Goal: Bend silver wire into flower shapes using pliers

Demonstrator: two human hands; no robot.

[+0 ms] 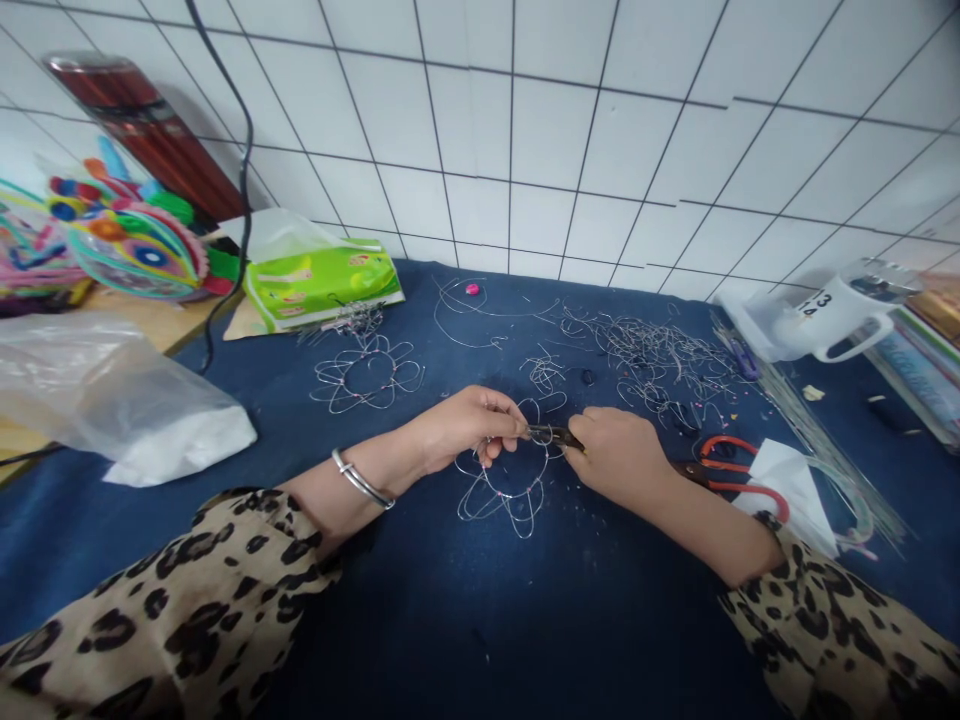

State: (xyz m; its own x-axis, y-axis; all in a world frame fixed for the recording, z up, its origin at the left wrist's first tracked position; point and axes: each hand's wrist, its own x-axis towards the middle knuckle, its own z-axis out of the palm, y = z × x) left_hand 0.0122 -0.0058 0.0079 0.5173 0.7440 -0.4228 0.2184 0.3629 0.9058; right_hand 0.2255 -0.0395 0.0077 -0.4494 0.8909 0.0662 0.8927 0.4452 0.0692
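Note:
My left hand (487, 425) pinches the upper left part of a wire flower frame (517, 494), a ring with looped wire petals and small pinkish marks along it. Dark-handled pliers (564, 438) are in the closed fist of my right hand (616, 452). Their jaws point left and meet the wire close to my left fingertips. Exactly what the jaws grip is too small to make out. Farther back on the left, a second wire flower frame (367, 374) lies flat on the dark blue cloth (420, 620).
Loose wire pieces (660, 355) lie heaped at the back right. Red-handled scissors (739, 465) and long straight wires (825, 440) are right of my right arm, with a white mug (832, 315) beyond. A green tissue pack (322, 285) and a plastic bag (127, 390) sit left.

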